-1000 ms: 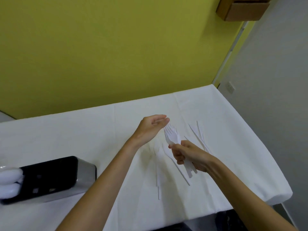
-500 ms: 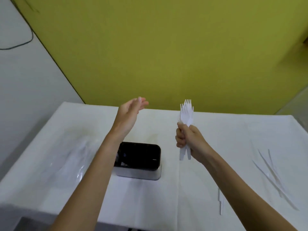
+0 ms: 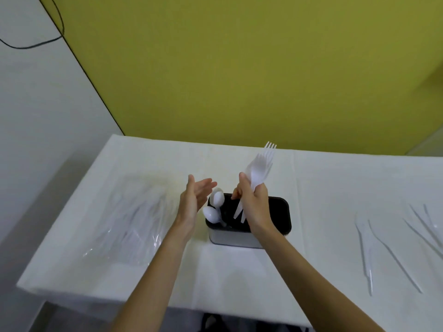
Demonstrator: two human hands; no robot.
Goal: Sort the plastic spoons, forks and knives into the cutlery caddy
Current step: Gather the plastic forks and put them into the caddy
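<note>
1. Yellow wall (image 3: 239, 68). Fills the upper centre and right of the frame and meets a white wall at upper left.

2. Worktop (image 3: 323, 188). Covered in a white cloth, it spans the lower half of the frame.

3. Clear plastic bag (image 3: 129, 224). Lies flat on the worktop at middle left. White cutlery shows faintly inside; the kinds cannot be told.

4. Cutlery caddy (image 3: 230, 239). An oblong box with a silver body and a black top, standing upright at frame centre. The dividers inside are too dark to make out.

5. Left hand (image 3: 191, 204). Held just left of the caddy with fingers straight and together and the palm turned right. It is empty.

6. Right hand (image 3: 255, 207). Held above the caddy, with fingers and thumb curled round a bundle of forks.

7. Forks (image 3: 260, 168). White plastic, several stacked together. The tines point up and lean right, reaching past the worktop's far edge in the picture. The handle ends hang below the fist over the caddy's black opening; whether they are inside it cannot be told.

8. Loose cutlery (image 3: 363, 255). Long, thin white pieces scattered flat on the worktop at lower right, well apart from the caddy.

9. Spoons (image 3: 217, 198). Two, white plastic, standing bowl-up in the caddy's left end, just beside the left hand.

10. Black cable (image 3: 36, 45). Loops across the white wall at upper left.
</note>
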